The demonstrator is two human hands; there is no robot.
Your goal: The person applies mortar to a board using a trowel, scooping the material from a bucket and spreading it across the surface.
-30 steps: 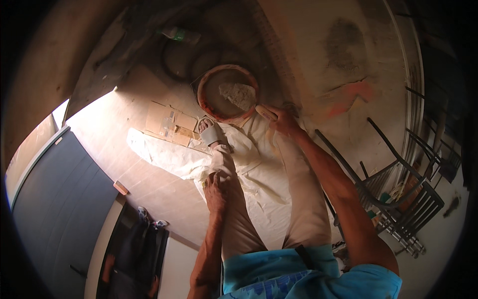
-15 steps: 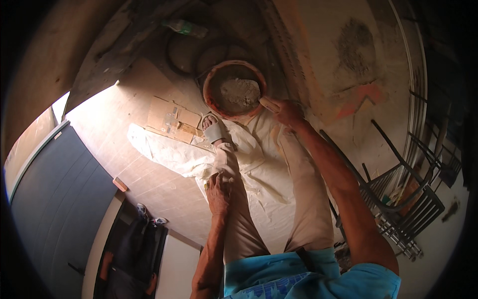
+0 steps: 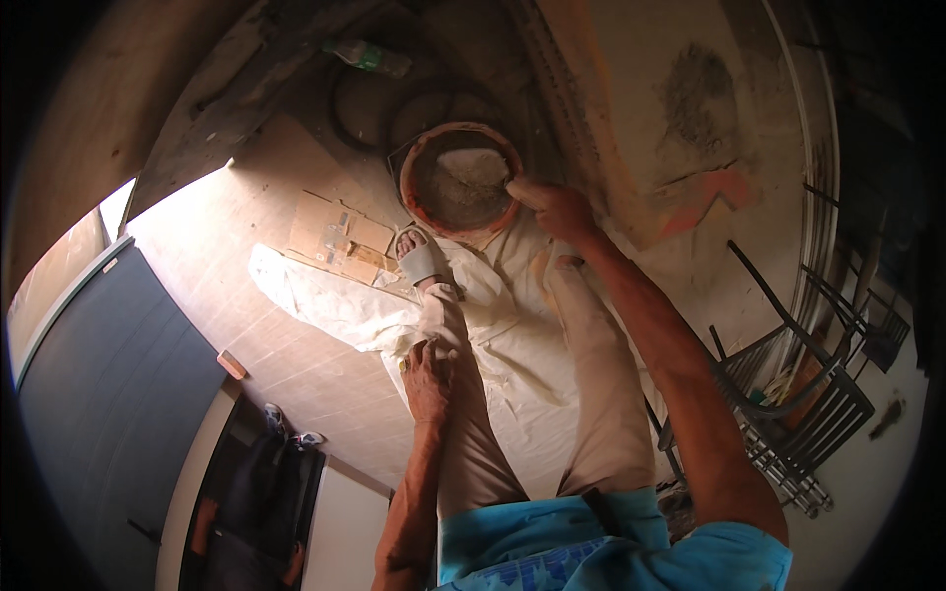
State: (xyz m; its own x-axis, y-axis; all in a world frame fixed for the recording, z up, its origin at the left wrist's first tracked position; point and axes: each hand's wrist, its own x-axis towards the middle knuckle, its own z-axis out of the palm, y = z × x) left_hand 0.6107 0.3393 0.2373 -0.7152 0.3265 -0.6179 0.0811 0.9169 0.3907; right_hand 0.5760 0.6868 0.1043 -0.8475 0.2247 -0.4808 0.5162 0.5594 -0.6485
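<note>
Several fingers of my right hand (image 3: 564, 212) grasp the trowel (image 3: 475, 161) by its handle, mostly hiding that from me. It points leftward and slightly forward, far end inside the round basin (image 3: 461, 233). That arm reaches forward; my left hand (image 3: 429, 382) curls on the trouser leg (image 3: 475, 433), hold unclear.

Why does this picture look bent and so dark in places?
In the head view, the fisheye lens bows straight edges, like the grey door's, and the corners fall to black; also in the head view, glare bleaches the floor at left, while the round basin and right hand sit in dimmer light, and the bottle looks murky.
</note>
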